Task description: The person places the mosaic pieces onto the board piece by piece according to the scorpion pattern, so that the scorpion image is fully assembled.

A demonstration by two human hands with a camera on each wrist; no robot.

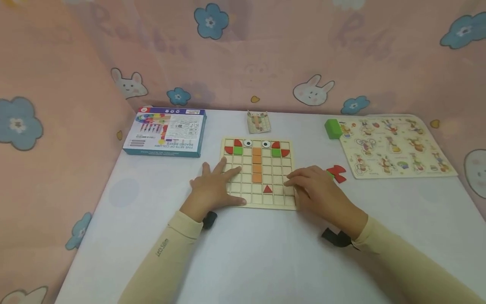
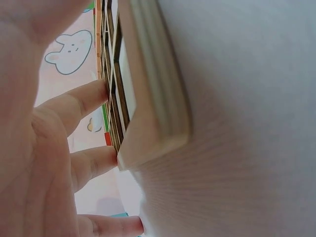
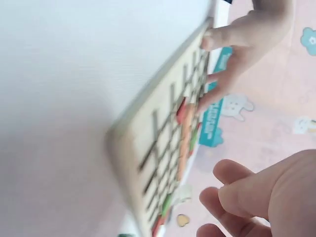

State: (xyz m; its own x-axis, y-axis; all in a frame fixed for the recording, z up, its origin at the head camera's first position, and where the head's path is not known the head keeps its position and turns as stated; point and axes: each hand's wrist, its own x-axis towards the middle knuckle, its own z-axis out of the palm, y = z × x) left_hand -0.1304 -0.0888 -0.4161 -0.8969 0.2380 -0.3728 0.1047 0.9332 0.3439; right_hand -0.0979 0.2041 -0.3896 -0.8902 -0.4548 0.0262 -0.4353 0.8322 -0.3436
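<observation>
A wooden grid board (image 1: 278, 199) lies on the white table between the hands. Down its middle runs a column of orange squares (image 1: 257, 169), with a red triangle (image 1: 267, 189) lower right of it. Two eye discs (image 1: 248, 143), green squares (image 1: 238, 150) and red quarter-round pieces (image 1: 229, 150) line the top rows. The left hand (image 1: 212, 185) spreads its fingers over the board's left side, thumb at the near edge. Over the right edge hovers the right hand (image 1: 319, 190), fingers loosely bent, thumb close to the fingertips; nothing shows between them in the right wrist view.
Loose red pieces (image 1: 337, 173) lie beyond the right hand, partly covering a green one. A green block (image 1: 333, 128) stands by a picture puzzle board (image 1: 395, 158) at right. A small pattern card (image 1: 259, 122) is behind the grid; a box (image 1: 167, 135) lies back left.
</observation>
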